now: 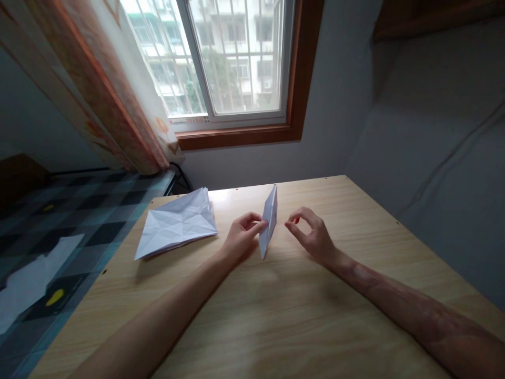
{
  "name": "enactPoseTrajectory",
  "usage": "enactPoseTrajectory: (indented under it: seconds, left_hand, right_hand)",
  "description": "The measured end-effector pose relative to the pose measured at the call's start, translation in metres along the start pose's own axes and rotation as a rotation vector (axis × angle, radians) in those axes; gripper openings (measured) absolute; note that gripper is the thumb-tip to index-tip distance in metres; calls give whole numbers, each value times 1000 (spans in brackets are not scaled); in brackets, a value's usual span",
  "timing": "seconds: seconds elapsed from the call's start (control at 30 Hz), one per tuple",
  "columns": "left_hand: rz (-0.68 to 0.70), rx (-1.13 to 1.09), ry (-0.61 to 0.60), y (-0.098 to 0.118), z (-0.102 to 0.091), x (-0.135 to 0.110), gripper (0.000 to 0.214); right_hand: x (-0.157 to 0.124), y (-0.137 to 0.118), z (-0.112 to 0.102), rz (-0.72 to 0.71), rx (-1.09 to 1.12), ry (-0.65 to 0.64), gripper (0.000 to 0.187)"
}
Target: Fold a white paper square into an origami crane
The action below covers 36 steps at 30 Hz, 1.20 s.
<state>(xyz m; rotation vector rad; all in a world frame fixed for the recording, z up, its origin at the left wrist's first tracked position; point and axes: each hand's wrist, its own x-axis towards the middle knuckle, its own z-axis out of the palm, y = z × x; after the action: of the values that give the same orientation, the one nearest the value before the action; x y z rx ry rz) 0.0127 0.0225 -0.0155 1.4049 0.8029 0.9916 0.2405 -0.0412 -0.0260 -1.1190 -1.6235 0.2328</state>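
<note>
Near the middle of the table, my left hand (242, 236) pinches a folded sheet of white paper (269, 220) between thumb and fingers. The folded paper stands on edge, seen nearly side-on, with a pointed corner at top and bottom. To its right, apart from it, is my right hand (313, 235). Its thumb and fingers are loosely curved, with the tips close to each other and nothing visible between them. Left of my left hand lies a stack of creased white paper (177, 221), its top sheet marked with crossing fold lines.
The light wooden table (252, 316) reaches toward a barred window (240, 58) and a grey wall. Left of it is a checked cloth surface (118, 197) with a loose white paper piece (35, 279). A patterned curtain (114, 95) hangs beside the window.
</note>
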Motion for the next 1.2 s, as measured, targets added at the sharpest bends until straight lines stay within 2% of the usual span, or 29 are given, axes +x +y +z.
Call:
enactPoseTrajectory:
  seconds: [0.13,0.27,0.37,0.53,0.73,0.83,0.97,1.1,1.2]
  left_hand:
    - [-48,-106,1,-8,3,-3,43]
    - [-90,-64,-89,-11,3,-6,48]
    - [-76,-37,-164,-13,2,-7,50]
    - [-39,29,-233,-12,3,-9,46]
    - [-30,93,-227,-13,1,-10,44]
    - [19,118,-267,-12,0,-8,44]
    - [82,155,-323,-11,1,-8,43]
    - [17,95,-334,-10,2,-10,48]
    - [24,85,-311,-10,3,-10,49]
  right_hand:
    - [0,-6,8,246,221,-188,25]
    - [-3,-6,16,348,331,-183,32]
    - [-7,-3,18,338,380,-159,33]
    - [-11,-4,18,282,456,-214,29]
    - [-9,1,20,323,507,-222,31]
    - [-10,6,22,372,536,-199,29]
    - [-13,5,23,400,536,-257,30]
    - [-13,1,22,357,546,-266,29]
    - [-13,-1,21,286,540,-268,29]
